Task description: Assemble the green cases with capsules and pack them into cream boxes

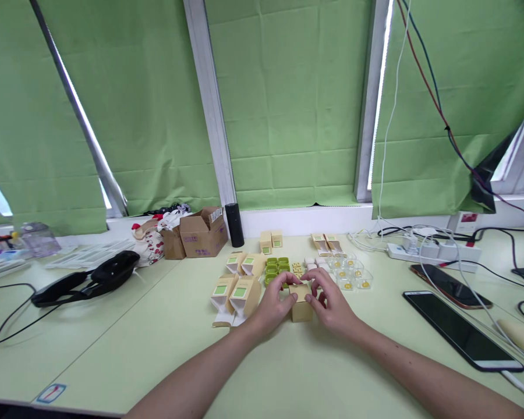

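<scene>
A small kraft-paper box [302, 313] stands on the table between my hands. My left hand [271, 307] grips its left side, with thumb and fingers at the top edge. From the right, my right hand [333, 305] holds the opposite side in a similar pinch. Left of them are several open paper boxes [245, 295] with green labels and flaps hanging out. Just beyond my hands are green cups [278, 266], small yellow pieces [297, 269], pale pinkish pieces [310, 263] and clear cups [347, 273] with yellow bits inside. Fingers partly cover the box top.
Closed small boxes [265, 241] and open ones [327, 244] stand farther back. A brown carton [204, 235] and black cylinder [234, 226] are by the window. Black goggles [91, 279] lie left; a white phone [460, 329], dark phone [452, 285] and power strip [434, 253] lie right.
</scene>
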`<state>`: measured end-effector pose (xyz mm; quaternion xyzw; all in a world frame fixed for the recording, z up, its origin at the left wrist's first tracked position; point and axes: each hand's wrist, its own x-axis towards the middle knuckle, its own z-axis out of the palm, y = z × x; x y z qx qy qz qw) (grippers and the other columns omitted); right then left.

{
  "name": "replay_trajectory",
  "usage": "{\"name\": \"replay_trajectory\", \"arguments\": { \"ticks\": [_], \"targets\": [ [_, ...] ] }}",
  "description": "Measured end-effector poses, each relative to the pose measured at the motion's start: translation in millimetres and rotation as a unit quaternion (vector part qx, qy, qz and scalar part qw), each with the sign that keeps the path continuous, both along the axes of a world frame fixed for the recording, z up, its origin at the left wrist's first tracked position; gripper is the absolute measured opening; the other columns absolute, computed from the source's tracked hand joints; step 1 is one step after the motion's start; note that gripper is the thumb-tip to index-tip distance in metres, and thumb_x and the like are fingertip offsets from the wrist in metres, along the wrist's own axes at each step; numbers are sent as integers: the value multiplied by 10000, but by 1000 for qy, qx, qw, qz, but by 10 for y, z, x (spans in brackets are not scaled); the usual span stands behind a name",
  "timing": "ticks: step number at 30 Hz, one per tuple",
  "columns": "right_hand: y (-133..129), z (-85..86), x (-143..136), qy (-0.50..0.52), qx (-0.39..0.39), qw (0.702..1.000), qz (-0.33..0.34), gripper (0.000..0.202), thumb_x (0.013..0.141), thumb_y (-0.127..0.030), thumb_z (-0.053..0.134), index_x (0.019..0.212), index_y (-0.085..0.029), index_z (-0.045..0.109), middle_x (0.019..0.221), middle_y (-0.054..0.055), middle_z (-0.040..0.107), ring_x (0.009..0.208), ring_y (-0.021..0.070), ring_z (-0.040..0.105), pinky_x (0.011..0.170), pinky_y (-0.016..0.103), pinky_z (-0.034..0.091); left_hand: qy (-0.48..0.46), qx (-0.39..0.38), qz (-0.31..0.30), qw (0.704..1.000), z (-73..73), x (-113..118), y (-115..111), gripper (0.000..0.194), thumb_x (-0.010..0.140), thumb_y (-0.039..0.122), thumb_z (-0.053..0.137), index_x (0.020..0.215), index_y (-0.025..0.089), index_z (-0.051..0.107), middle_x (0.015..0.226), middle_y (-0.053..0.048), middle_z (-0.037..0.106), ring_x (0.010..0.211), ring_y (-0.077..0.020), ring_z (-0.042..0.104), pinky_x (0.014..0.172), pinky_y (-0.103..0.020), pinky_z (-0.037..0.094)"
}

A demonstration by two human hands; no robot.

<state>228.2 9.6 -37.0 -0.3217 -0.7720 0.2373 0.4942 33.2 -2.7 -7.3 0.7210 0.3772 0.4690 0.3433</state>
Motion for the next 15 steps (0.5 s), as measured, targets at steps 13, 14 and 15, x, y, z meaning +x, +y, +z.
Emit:
{"name": "replay_trajectory", "arguments": {
  "ticks": [13,14,15],
  "targets": [
    [-19,49,57,-14,-2,999,46,353,941,-233,601,1286,-293,559,1278,88,543,895,203,603,609,292,531,-17,-15,3,1000,50,4,-47,274,825,189,621,1097,206,649,1155,-85,709,1137,-279,601,1036,-414,408],
    [-18,54,65,-19,0,998,52,390,921,-207,607,1297,-296,553,1296,89,536,909,204,601,612,290,532,-20,-14,3,1000,44,2,-39,269,828,191,625,1095,203,649,1151,-88,711,1131,-278,601,1031,-413,409],
    [-14,55,72,-24,1,998,55,428,898,-176,608,1304,-297,548,1310,89,530,918,204,600,615,288,534,-23,-12,3,1000,33,0,-28,255,837,198,628,1091,201,652,1143,-90,713,1121,-277,600,1023,-410,412]
  ]
}}
